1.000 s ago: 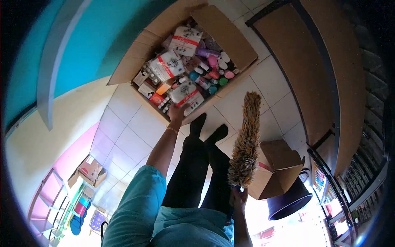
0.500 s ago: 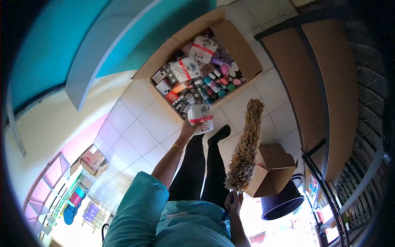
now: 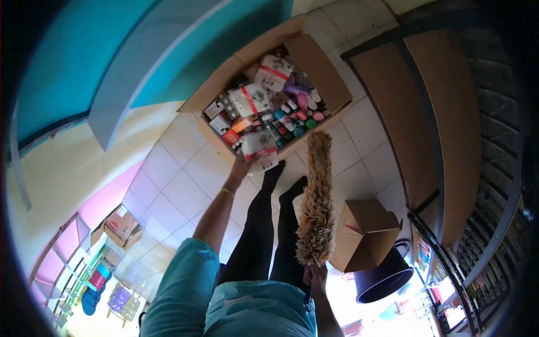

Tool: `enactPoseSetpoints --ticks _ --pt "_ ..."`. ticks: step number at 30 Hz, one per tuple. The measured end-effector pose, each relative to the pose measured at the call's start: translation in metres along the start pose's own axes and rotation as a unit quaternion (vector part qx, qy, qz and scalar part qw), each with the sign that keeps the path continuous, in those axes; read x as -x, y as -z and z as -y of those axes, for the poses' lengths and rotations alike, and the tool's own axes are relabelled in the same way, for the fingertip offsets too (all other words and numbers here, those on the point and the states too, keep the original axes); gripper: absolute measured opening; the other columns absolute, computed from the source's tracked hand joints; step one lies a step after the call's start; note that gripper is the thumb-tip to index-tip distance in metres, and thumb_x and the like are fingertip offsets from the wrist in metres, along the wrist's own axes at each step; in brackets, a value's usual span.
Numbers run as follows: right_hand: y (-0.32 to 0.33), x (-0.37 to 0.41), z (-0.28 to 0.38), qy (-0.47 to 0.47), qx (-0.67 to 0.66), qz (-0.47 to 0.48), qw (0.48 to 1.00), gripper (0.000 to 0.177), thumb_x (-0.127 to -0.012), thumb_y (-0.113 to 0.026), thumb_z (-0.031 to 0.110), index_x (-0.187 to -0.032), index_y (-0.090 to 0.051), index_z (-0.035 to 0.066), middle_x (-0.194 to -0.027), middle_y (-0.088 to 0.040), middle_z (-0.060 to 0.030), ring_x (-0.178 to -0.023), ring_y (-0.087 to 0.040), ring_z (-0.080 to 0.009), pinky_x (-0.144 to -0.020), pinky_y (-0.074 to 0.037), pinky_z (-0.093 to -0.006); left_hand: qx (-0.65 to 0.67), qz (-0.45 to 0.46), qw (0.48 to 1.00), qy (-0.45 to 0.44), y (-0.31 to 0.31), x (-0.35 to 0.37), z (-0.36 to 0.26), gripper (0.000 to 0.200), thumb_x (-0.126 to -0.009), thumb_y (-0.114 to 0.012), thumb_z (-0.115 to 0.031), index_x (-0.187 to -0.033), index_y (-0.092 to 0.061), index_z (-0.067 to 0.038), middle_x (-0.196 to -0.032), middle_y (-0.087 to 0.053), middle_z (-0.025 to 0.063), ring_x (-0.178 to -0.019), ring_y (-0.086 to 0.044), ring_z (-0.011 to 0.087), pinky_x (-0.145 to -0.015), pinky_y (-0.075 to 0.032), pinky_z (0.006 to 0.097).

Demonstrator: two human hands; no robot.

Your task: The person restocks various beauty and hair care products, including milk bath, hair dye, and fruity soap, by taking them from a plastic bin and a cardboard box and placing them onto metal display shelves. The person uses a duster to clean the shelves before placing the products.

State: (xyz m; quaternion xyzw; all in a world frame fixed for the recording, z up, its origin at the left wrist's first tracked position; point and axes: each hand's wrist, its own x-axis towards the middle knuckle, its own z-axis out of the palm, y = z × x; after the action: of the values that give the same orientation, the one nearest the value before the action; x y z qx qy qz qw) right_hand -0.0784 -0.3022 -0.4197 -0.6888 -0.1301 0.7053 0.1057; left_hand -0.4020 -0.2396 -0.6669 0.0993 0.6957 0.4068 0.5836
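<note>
A white plastic packet with a red band [image 3: 260, 145] is gripped in my left hand [image 3: 245, 164], over the near edge of a large open cardboard box [image 3: 332, 73]. Two similar packets, one of them a white packet [image 3: 250, 100], lie on the bottles, tubs and small cartons inside. My right hand [image 3: 315, 274], close to my body, is closed around the handle of a fluffy brown duster [image 3: 315, 202]. The duster's head points away from me, toward the box's near right side. Part of the handle is hidden by my fingers.
A smaller open cardboard box [image 3: 365, 230] and a dark bucket [image 3: 384, 281] stand to the right. Beyond them runs a metal rack with brown shelves [image 3: 387, 112]. Another carton [image 3: 122, 223] sits by the left wall. A grey shelf edge [image 3: 129, 73] juts from the upper left.
My left hand has shifted slightly left and up with the packet, which now overlaps the box edge more. The duster has swung left and stands straighter in my right hand.
</note>
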Motion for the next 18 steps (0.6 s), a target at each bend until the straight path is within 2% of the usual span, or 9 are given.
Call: enactPoseSetpoints --ticks 1,4,5,8,10,13,15,17,18 --pt "0.005 -0.004 -0.008 0.003 0.006 -0.014 1.000 0.017 -0.082 -0.050 0.020 -0.091 -0.040 0.009 -0.052 -0.040 -0.0007 -0.034 -0.033 -0.0069 -0.030 -0.024 -0.0198 -0.026 0.023 0.999 0.022 0.007 -0.012 0.006 0.042 -0.076 -0.062 -0.024 -0.110 -0.047 -0.004 -0.100 -0.056 0.0073 -0.094 -0.050 0.0154 -0.079 -0.041 0.0290" --pt "0.024 -0.034 -0.015 0.041 0.008 -0.099 0.994 0.013 -0.083 -0.049 0.021 -0.087 -0.041 0.011 -0.049 -0.039 -0.0004 -0.033 -0.033 -0.0076 -0.029 -0.024 -0.0204 -0.057 -0.003 0.995 -0.082 0.010 -0.029 0.009 0.050 -0.075 -0.063 -0.021 -0.116 -0.040 -0.004 -0.105 -0.054 0.0082 -0.097 -0.049 0.0158 -0.080 -0.041 0.0295" --pt "0.033 -0.051 -0.015 0.043 -0.008 -0.142 0.989 0.012 -0.084 -0.048 0.023 -0.081 -0.042 0.013 -0.049 -0.039 0.0004 -0.033 -0.033 -0.0072 -0.029 -0.023 -0.0205 -0.066 -0.008 0.995 -0.072 0.011 -0.034 0.012 0.052 -0.075 -0.063 -0.020 -0.118 -0.038 -0.004 -0.106 -0.053 0.0084 -0.098 -0.049 0.0160 -0.081 -0.041 0.0296" --pt "0.053 -0.106 0.015 0.114 -0.068 -0.140 0.981 0.013 -0.085 -0.046 0.018 -0.076 -0.043 0.010 -0.043 -0.032 0.0015 -0.031 -0.029 -0.0074 -0.030 -0.019 -0.0214 -0.057 -0.026 0.998 -0.006 0.008 -0.054 0.018 0.054 -0.074 -0.064 -0.018 -0.119 -0.036 -0.004 -0.108 -0.052 0.0090 -0.099 -0.049 0.0166 -0.082 -0.041 0.0296" --pt "0.099 -0.164 -0.006 0.160 -0.063 -0.173 0.970 0.011 -0.086 -0.046 0.016 -0.077 -0.044 0.010 -0.049 -0.039 -0.0005 -0.030 -0.031 -0.0074 -0.027 -0.020 -0.0214 -0.080 -0.004 0.997 0.002 0.006 -0.072 0.027 0.054 -0.074 -0.064 -0.018 -0.118 -0.036 -0.004 -0.109 -0.052 0.0093 -0.099 -0.049 0.0165 -0.082 -0.041 0.0299" --pt "0.118 -0.214 0.004 0.201 -0.110 -0.154 0.961 0.006 -0.086 -0.047 0.016 -0.083 -0.044 0.011 -0.052 -0.044 -0.0018 -0.030 -0.035 -0.0072 -0.025 -0.026 -0.0212 -0.106 0.036 0.990 -0.081 0.004 -0.096 0.056 0.053 -0.073 -0.064 -0.021 -0.117 -0.038 -0.004 -0.106 -0.053 0.0112 -0.097 -0.051 0.0203 -0.080 -0.043 0.0317" --pt "0.128 -0.247 0.008 0.211 -0.099 -0.150 0.961 0.006 -0.085 -0.047 0.016 -0.083 -0.044 0.012 -0.051 -0.044 -0.0012 -0.029 -0.035 -0.0069 -0.025 -0.026 -0.0209 -0.375 -0.013 0.921 -0.105 0.008 -0.096 0.069 0.056 -0.072 -0.064 -0.026 -0.116 -0.038 -0.004 -0.106 -0.050 0.0157 -0.098 -0.047 0.0298 -0.084 -0.038 0.0379" --pt "0.137 -0.285 0.011 0.198 -0.076 -0.168 0.963 0.005 -0.085 -0.048 0.015 -0.085 -0.044 0.012 -0.054 -0.046 -0.0008 -0.030 -0.035 -0.0064 -0.025 -0.026 -0.0203 -0.551 -0.167 0.778 -0.253 -0.003 -0.081 0.052 0.056 -0.070 -0.064 -0.027 -0.114 -0.039 -0.003 -0.105 -0.044 0.0194 -0.100 -0.039 0.0368 -0.087 -0.032 0.0432" --pt "0.141 -0.311 0.007 0.178 -0.059 -0.185 0.965 0.006 -0.085 -0.048 0.014 -0.088 -0.044 0.012 -0.057 -0.048 -0.0007 -0.031 -0.036 -0.0060 -0.026 -0.026 -0.0199 -0.508 -0.223 0.789 -0.263 -0.010 -0.075 0.036 0.055 -0.069 -0.065 -0.027 -0.112 -0.041 -0.003 -0.104 -0.042 0.0196 -0.101 -0.036 0.0367 -0.088 -0.030 0.0437"
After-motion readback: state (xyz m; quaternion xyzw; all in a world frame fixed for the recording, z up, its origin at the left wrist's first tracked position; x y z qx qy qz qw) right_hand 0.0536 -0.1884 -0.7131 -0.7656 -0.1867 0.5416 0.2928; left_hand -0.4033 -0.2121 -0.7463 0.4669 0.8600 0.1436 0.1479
